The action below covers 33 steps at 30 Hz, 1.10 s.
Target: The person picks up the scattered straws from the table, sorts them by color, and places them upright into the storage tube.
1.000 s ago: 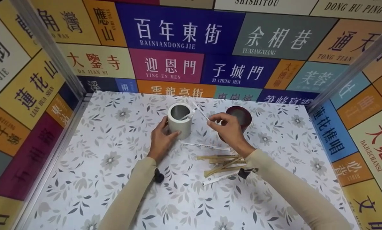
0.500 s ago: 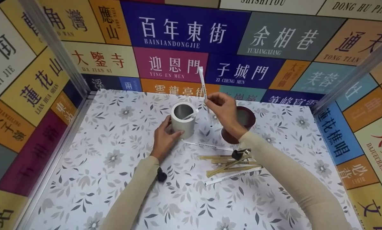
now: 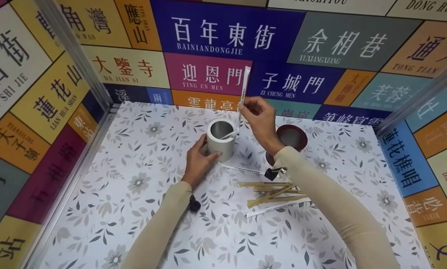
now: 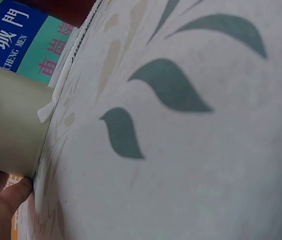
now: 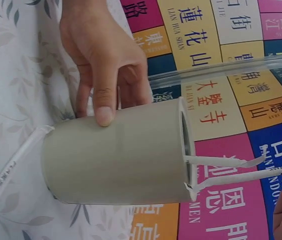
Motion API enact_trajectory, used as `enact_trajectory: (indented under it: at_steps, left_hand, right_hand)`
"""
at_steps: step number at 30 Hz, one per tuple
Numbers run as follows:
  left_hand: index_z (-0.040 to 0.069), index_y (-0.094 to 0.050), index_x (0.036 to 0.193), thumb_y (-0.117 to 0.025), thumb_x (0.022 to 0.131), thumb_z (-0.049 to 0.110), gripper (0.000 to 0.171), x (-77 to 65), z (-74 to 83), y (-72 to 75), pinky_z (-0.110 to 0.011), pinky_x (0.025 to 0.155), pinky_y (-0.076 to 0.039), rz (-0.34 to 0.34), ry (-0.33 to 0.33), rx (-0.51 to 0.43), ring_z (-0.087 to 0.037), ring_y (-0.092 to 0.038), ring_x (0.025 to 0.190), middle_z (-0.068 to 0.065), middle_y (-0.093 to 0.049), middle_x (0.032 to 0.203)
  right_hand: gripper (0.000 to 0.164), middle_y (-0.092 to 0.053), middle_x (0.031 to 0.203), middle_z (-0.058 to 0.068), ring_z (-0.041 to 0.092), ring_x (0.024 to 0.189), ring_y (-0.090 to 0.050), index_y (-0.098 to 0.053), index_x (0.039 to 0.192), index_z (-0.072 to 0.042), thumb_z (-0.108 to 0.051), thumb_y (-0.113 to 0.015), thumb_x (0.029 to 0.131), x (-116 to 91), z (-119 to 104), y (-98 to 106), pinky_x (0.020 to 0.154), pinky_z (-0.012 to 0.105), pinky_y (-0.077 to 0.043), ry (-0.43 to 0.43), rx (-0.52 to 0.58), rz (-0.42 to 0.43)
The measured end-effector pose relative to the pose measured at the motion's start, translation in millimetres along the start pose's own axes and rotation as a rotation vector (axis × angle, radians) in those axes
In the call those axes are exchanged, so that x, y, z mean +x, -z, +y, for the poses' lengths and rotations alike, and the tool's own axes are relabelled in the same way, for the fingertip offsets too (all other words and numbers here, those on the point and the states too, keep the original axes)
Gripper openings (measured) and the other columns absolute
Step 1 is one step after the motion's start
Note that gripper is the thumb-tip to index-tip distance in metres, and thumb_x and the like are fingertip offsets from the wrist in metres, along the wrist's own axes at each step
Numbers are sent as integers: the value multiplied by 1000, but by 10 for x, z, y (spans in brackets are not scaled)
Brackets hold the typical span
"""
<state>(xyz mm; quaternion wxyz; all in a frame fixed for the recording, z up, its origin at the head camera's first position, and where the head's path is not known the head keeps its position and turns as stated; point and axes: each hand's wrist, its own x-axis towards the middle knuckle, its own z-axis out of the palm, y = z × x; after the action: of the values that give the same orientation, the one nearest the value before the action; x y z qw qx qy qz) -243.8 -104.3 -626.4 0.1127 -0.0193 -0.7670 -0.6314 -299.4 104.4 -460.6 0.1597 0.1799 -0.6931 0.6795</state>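
My left hand (image 3: 201, 160) grips the side of a pale grey-green cup (image 3: 221, 149), its thumb in front and fingers round the far left side. In the right wrist view the thumb (image 5: 104, 107) presses on the cup wall. My right hand (image 3: 259, 116) pinches a white paper-wrapped straw (image 3: 245, 86) between thumb and fingertips. It stands nearly upright, its lower end right at the cup's right rim. Another white wrapped straw (image 5: 216, 160) leans out of the cup's mouth. One more white straw (image 3: 242, 169) lies on the table in front of the cup.
A dark red cup (image 3: 301, 140) stands to the right, partly behind the right forearm. Several brown wrapped straws (image 3: 264, 200) lie in a loose pile nearer me, with a white straw (image 3: 274, 209) below. Sign-printed panels (image 3: 208, 71) wall the flowered table (image 3: 141, 220).
My right hand has raised the straw from beside the cup's rim, turning it upright, then brought its lower end to the rim. My left hand has kept its grip on the cup.
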Motion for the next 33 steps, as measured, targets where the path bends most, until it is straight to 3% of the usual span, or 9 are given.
enact_trajectory:
  at_steps: [4,7,14,18,27,33]
  left_hand:
    - [5,-48,166,-96,88,17,92,10,0,4,-39,125,-44,-2,-26,30,-32,-57,149,-16,-60,159]
    - [6,-49,165,-97,88,18,91,18,2,-7,-40,125,-44,-6,-35,34,-31,-57,148,-15,-60,159]
    - [8,-51,165,-96,88,16,90,26,-18,-18,-45,123,-48,-10,-28,-18,-32,-57,148,-15,-60,158]
    - [9,-51,165,-97,87,15,91,14,-34,-3,-45,123,-48,0,-15,-23,-32,-57,148,-15,-61,158]
    - [10,-49,167,-96,88,19,92,14,-14,-7,-40,126,-44,-9,22,-1,-29,-55,150,-13,-58,162]
    - [10,-46,168,-95,90,18,93,-11,-28,3,-42,125,-45,-11,29,13,-30,-52,153,-13,-56,164]
  right_hand:
    - [8,-74,96,12,20,82,-69,-74,103,1,-2,-79,99,30,-9,-4,75,29,-57,17,45,14]
    - [9,-75,96,10,18,83,-69,-74,105,4,0,-78,99,-26,69,8,75,28,-58,-24,51,-17]
    - [21,-76,101,15,19,90,-71,-73,114,11,0,-81,98,-320,288,72,83,27,-59,-154,-18,-121]
    - [23,-76,108,16,24,98,-71,-76,118,7,-6,-82,100,-501,366,171,89,30,-60,-183,-31,-164]
    - [17,-79,111,8,30,105,-71,-81,116,-8,-14,-84,100,-945,631,513,93,42,-55,-176,-215,-257]
    - [21,-79,116,13,37,111,-71,-81,117,-3,-10,-85,98,-1234,858,684,97,52,-55,-134,-334,-333]
